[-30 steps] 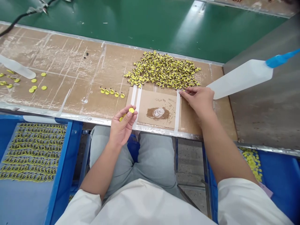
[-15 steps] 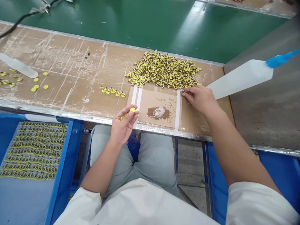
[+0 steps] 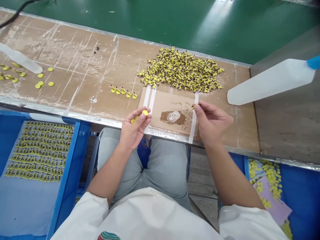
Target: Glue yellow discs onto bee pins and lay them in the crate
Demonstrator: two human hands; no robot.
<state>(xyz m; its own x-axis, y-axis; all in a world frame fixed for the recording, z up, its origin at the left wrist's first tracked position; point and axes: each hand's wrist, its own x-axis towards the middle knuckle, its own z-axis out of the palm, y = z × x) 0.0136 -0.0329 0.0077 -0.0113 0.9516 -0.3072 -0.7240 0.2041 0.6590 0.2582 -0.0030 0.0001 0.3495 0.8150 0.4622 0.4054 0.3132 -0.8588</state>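
Note:
My left hand (image 3: 131,131) is closed on a few small yellow discs (image 3: 145,113), one of them held up between thumb and fingertips at the bench's front edge. With thumb and fingers pinched, my right hand (image 3: 212,121) holds a tiny dark-and-yellow piece (image 3: 193,107) over the right edge of a taped cardboard sheet (image 3: 162,100). A clear, wet blob (image 3: 174,116) lies on that sheet between both hands, in a dark damp patch. Behind it spreads a big pile of small yellow-and-dark pieces (image 3: 182,70). Several discs with dark pieces on them (image 3: 123,91) stand in a row to the left.
A white bottle with a blue tip (image 3: 270,83) leans at right; another white bottle (image 3: 22,58) lies at left near loose yellow discs (image 3: 51,83). Blue bins flank my legs: the left bin (image 3: 67,166) holds rows of pieces, the right bin (image 3: 305,190) yellow discs.
My right hand has come away from the pile's right edge, moving toward me and the sheet with a small piece in its pinch. My left hand keeps its discs. The view has shifted slightly.

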